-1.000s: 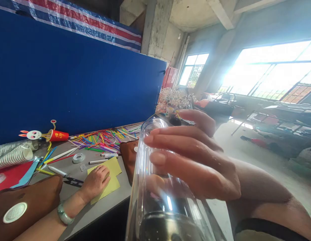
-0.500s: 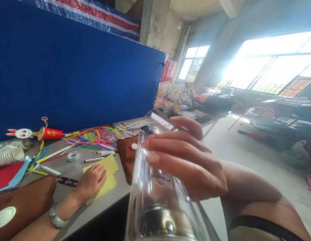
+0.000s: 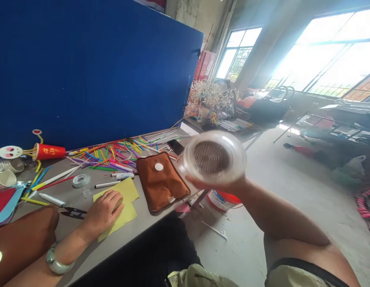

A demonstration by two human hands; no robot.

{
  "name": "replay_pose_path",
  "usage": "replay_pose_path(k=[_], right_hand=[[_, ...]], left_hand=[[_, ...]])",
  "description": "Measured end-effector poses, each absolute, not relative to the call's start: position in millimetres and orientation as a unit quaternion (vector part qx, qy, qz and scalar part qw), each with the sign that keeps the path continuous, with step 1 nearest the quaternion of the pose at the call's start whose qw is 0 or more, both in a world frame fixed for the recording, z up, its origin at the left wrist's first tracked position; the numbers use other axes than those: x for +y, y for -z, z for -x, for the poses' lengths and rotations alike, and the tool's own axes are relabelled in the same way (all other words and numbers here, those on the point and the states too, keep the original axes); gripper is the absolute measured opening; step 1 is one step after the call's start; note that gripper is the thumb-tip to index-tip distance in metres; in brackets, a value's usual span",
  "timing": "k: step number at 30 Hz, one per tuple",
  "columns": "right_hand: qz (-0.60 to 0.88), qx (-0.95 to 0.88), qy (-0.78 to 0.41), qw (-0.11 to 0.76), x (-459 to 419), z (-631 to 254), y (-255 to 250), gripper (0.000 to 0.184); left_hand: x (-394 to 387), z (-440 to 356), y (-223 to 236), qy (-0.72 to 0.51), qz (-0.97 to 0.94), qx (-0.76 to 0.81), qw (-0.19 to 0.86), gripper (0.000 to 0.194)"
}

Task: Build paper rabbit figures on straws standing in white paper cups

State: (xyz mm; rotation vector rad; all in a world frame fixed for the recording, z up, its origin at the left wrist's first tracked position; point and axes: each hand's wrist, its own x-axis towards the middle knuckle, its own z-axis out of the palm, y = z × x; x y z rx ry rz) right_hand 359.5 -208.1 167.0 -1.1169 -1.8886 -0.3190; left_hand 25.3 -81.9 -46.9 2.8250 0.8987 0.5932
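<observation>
In my right hand is a clear drinking bottle, raised off the table's right edge. Its round end faces me, blurred, with a dark ribbed disc inside. The fingers are mostly hidden behind the bottle. My left hand rests on yellow paper sheets, wearing a ring and a bangle. Its fingers are curled, and what lies under them is hard to make out. Black thread snips and a white marker lie left of that hand. A brown pouch lies between the two hands.
Colourful pipe cleaners are strewn along the blue partition. A tape roll, a red paper cup and another brown pouch share the table. A red-and-white bucket stands on the floor, below the bottle.
My right hand has moved the bottle away from close to my face, and its round end now faces me. My view has tilted down. My left hand stays on the yellow paper.
</observation>
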Motion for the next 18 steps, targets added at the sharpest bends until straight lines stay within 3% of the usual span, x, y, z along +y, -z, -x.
replay_pose_path(k=[3,12,18], right_hand=[[0.512,-0.663,0.082,0.540,-174.8,-397.3,-158.2,0.070],[0.725,-0.434,0.069,0.530,-63.2,-530.0,-101.9,0.049],[0.777,-0.325,0.031,0.539,-14.8,-561.9,-57.2,0.048]], left_hand=[[-81.5,-24.9,49.9,-0.187,-0.935,0.298,0.053,0.018],[-82.3,-24.6,51.3,-0.166,-0.938,0.300,0.053,0.013],[-85.9,-26.8,43.7,-0.180,-0.931,0.308,0.077,0.014]])
